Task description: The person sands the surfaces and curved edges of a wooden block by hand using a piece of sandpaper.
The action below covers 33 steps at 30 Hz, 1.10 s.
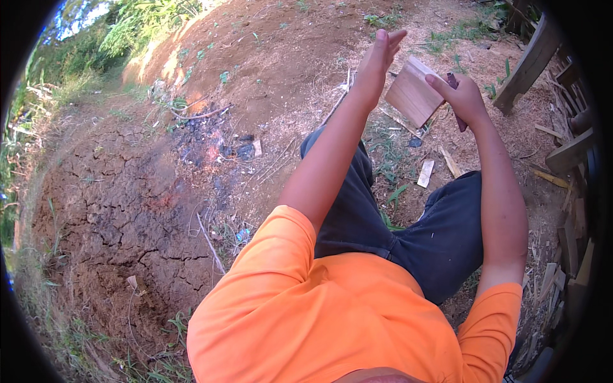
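Note:
My left hand (377, 67) is raised, fingers stretched out together and thumb up, with nothing in it. Just to its right is a flat, squarish wooden board (414, 92) with a pale strip along its top edge. My right hand (466, 99) grips the board by its right side, thumb lying over its face. A thin dark reddish-brown piece (453, 81) sticks out above and below that same hand; its kind I cannot make out. The board is held tilted in the air over the ground, in front of my knees.
Wood offcuts (426, 173) and shavings lie on the ground between my legs. To the right stand leaning planks (530, 64) and a pile of scrap wood (571, 242). A charred patch with ash and embers (214, 150) is at the left, beside cracked bare soil (115, 217).

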Motion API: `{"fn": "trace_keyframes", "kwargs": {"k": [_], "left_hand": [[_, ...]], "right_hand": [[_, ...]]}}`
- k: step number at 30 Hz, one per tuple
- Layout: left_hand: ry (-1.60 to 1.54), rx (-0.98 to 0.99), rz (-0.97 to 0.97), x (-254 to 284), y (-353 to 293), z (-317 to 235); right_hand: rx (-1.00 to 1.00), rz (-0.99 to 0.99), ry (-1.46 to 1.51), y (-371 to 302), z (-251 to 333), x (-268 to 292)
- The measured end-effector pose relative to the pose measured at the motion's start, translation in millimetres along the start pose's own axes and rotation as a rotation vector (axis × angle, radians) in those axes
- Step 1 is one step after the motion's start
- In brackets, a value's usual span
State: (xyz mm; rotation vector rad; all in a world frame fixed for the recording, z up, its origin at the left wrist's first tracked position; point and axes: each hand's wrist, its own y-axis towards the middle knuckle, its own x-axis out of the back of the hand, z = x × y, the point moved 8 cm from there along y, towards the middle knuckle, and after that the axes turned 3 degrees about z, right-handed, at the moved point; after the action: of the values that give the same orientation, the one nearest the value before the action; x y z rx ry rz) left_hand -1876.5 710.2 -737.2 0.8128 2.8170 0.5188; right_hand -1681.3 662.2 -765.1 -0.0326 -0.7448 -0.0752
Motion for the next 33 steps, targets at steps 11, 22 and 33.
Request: {"fn": "trace_keyframes", "kwargs": {"k": [11,22,33], "left_hand": [[0.064,-0.007,0.239,-37,-21,-20],[0.315,0.069,0.012,-40,-44,11],[0.504,-0.314,-0.128,-125,-83,-17]], "right_hand": [[0.036,-0.202,0.132,16,-50,32],[0.242,0.013,0.263,-19,-7,31],[0.075,0.063,0.458,-56,-29,64]]}}
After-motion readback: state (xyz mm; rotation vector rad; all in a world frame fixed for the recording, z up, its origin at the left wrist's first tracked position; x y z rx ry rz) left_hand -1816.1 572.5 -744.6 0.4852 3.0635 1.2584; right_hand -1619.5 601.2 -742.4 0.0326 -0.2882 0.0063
